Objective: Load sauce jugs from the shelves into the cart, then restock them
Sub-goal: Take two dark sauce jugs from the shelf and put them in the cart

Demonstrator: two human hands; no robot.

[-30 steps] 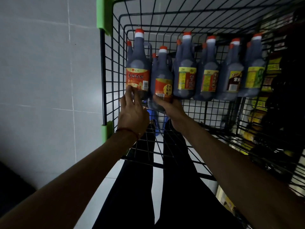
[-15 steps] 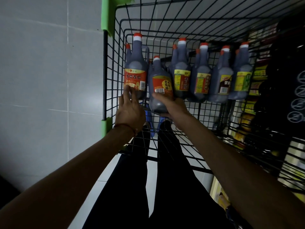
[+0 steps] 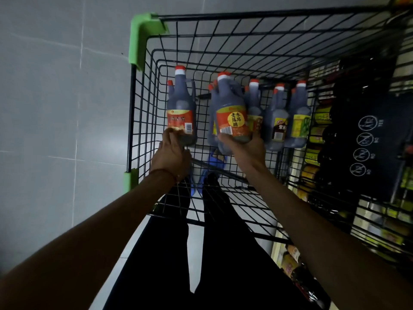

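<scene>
A black wire cart (image 3: 223, 36) with green corner guards holds several dark sauce jugs with red caps. My left hand (image 3: 172, 156) grips the base of the leftmost jug (image 3: 181, 108), which has a red label and a barcode. My right hand (image 3: 248, 148) holds the bottom of a red-labelled jug (image 3: 232, 115) with a yellow circle of characters, raised in front of the row. Three more jugs (image 3: 279, 117) stand to the right against the cart's far side.
Grey floor tiles (image 3: 55, 108) lie left of the cart. Shelves of dark bottles with yellow labels (image 3: 317, 130) run along the right, seen through the wire. A black panel with round pictograms (image 3: 366, 148) hangs on the cart's right side. My dark trouser legs show below.
My right hand has lifted the yellow-circle jug up and to the right, closer to the camera. My left hand stays on the leftmost jug's base. The view tilted down over the cart.
</scene>
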